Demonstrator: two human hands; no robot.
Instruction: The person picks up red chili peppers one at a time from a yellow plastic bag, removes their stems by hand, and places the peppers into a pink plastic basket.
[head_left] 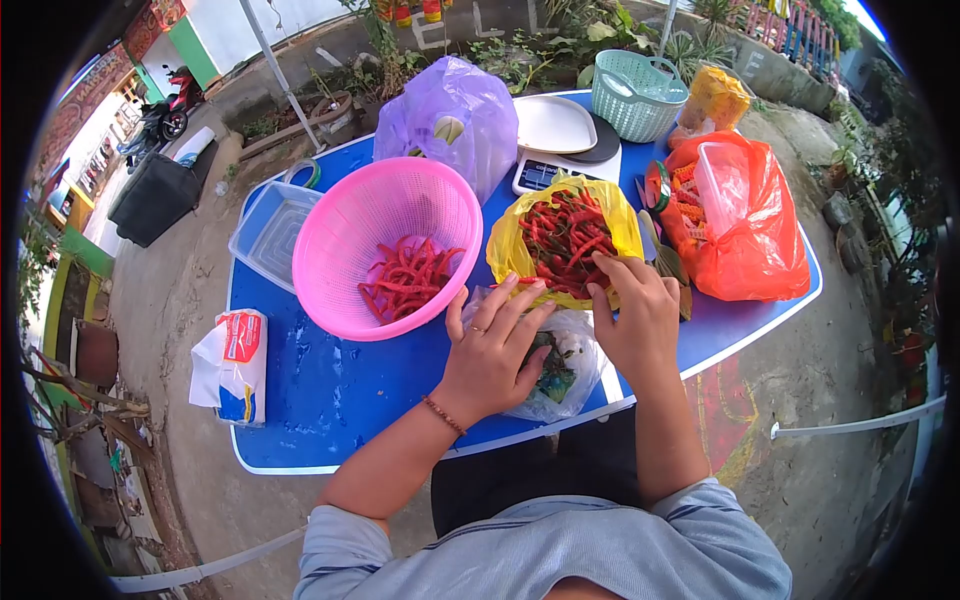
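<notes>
A yellow plastic bag (507, 233) full of red chilies (566, 236), some with green stems, stands open before me. My left hand (492, 345), with a ring and a beaded bracelet, lies at the bag's front left edge. Its fingers are outstretched, with the tips by a red chili. My right hand (637, 312) reaches over the front right edge, fingers bent and apart, tips at the chilies. Left of the bag, a pink mesh basket (400, 190) holds loose red chilies (412, 280). Partly under my left hand lies a clear plastic bag (575, 385) with dark contents.
Behind are a purple bag (470, 110), a kitchen scale (540, 172) and a green basket (630, 100). An orange bag (755, 255) and scissors (655, 188) lie right; a clear container (268, 240) and tissue pack (240, 365) left, on the blue table (330, 430).
</notes>
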